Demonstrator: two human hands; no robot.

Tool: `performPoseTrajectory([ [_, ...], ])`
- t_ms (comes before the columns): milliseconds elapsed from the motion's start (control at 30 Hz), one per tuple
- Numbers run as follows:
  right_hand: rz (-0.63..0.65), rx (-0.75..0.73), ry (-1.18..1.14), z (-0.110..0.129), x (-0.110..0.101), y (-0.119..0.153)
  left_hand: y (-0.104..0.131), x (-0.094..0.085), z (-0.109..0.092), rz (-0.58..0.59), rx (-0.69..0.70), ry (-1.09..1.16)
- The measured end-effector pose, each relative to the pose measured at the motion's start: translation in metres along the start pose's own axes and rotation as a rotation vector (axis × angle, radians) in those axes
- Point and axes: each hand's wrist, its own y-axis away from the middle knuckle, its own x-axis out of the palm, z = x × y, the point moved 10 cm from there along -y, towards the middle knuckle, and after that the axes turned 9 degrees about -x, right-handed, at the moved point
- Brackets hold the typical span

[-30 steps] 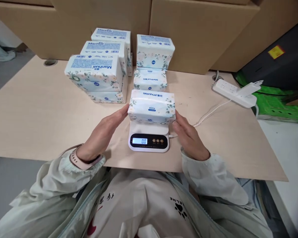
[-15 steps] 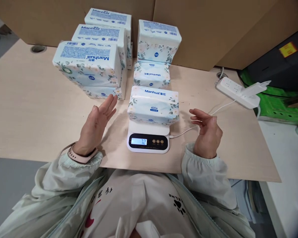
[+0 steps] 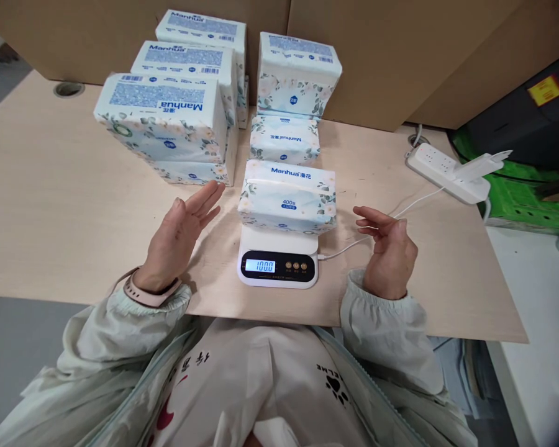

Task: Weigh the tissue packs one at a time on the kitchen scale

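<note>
A floral tissue pack (image 3: 287, 197) marked Manhua rests on the white digital scale (image 3: 278, 267), whose lit display reads 100.0. Left of the scale, my left hand (image 3: 181, 233) is raised with its fingers stretched out, holding nothing. On the other side, my right hand (image 3: 386, 248) is also open, touching neither the pack nor the scale. Behind the scale stands another tissue pack (image 3: 284, 139), with a further upright pack (image 3: 298, 74) at the back. Several stacked tissue packs (image 3: 163, 112) stand at the back left.
A white power strip (image 3: 440, 171) lies at the right of the wooden table (image 3: 74, 217), and a white cable runs to the scale. Brown cardboard (image 3: 354, 62) rises along the back edge. A green crate (image 3: 517, 198) and a dark box (image 3: 507, 124) are at the far right.
The scale's display has gone from about 7.2 to 100.0. My left hand has shifted very slightly; my right hand is nearly unchanged. The pack on the scale stays in place.
</note>
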Motion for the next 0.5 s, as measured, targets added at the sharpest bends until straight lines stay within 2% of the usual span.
performPoseTrajectory([
  [500,0.016,0.004,0.018,0.0014,0.0005,0.0018,-0.0044,-0.0065,0.0072,-0.011,-0.049,0.078],
])
